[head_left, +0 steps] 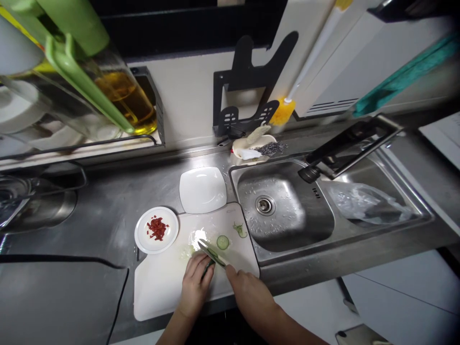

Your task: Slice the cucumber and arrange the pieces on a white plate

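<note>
My left hand [196, 279] is closed around a piece of cucumber [207, 267] on the white cutting board [158, 287], its fingers hiding much of it. A knife [211, 253] is gripped in my right hand [249, 292], with the blade slanting up and left against the cucumber, just beyond my left fingertips. One round cucumber slice [223, 242] lies flat on the board to the right of the blade. Further right sits a small heap of thin green peelings [239, 230]. Wet glare covers the board behind the knife tip.
A square white plate [203, 189] stands behind the board. A round plate [138, 230] with red dried berries [157, 228] overlaps its left corner. The steel sink [287, 230] adjoins on the right, a clear plastic bag [366, 203] beyond. An oil jug [125, 100] stands upper left.
</note>
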Demonstrator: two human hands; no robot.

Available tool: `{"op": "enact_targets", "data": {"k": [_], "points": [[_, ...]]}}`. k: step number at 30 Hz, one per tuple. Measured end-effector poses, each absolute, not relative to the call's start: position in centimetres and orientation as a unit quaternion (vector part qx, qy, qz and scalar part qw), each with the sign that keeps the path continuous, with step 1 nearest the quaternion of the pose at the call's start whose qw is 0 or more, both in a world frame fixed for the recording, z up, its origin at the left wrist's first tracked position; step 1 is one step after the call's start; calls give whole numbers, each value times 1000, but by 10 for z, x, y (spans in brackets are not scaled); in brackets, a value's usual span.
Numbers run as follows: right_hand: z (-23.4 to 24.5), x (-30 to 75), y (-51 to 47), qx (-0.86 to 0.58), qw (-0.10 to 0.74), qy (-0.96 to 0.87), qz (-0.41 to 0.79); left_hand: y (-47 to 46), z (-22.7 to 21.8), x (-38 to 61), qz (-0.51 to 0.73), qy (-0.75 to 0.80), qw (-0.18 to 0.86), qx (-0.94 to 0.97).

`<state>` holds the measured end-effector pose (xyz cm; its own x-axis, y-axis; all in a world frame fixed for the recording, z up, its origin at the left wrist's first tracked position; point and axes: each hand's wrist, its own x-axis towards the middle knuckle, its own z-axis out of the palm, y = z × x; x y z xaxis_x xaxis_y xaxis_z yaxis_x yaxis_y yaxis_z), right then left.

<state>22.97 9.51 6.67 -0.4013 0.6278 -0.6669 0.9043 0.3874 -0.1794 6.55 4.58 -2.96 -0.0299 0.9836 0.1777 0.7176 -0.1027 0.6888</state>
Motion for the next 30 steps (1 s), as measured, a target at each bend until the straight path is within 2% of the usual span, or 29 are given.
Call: {"op": "enact_targets", "data": {"k": [15, 22, 30], "points": [[41, 223, 93, 491, 222, 803, -253, 48, -27, 67, 335, 640, 197, 662], [41, 232, 99, 499, 224, 781, -302, 46, -27, 65, 318, 638, 192, 675], [65, 244, 91, 502, 252, 773, -294, 40, -32, 67, 311, 643, 167, 679]]}}
